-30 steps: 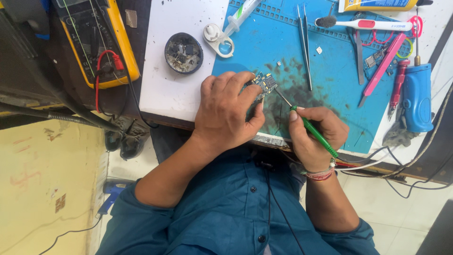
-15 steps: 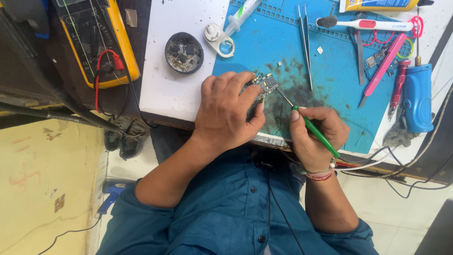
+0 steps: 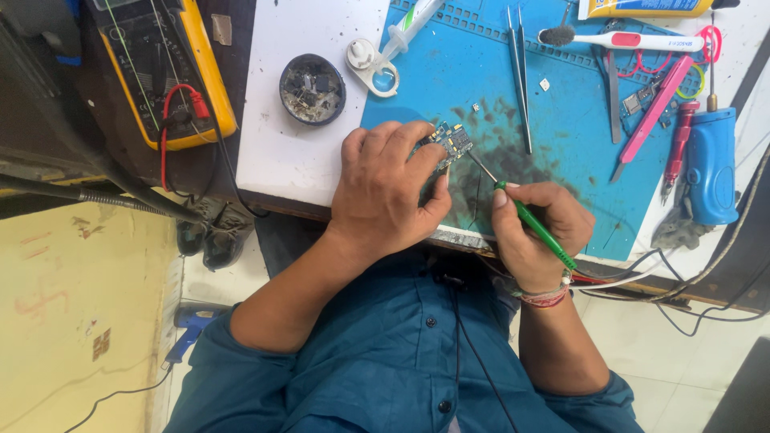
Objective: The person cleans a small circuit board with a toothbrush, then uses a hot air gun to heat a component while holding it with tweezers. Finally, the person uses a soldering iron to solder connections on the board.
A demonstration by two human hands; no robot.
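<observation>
2 hands work over the blue mat [image 3: 561, 104] on our table [image 3: 305, 152]. Our left hand [image 3: 385, 188] is clamped on a small circuit board [image 3: 449, 143], pressing it against the mat near its lower left part. Our right hand [image 3: 533, 228] is closed around a green-handled tool [image 3: 536, 228], whose thin metal tip touches the board from 4 o'clock. At 12 o'clock from the board lies a syringe [image 3: 405, 28]; tweezers [image 3: 520, 72] lie at 2 o'clock. A round dish of small parts [image 3: 312, 88] sits at 10 o'clock, with a yellow multimeter [image 3: 164, 68] farther left.
</observation>
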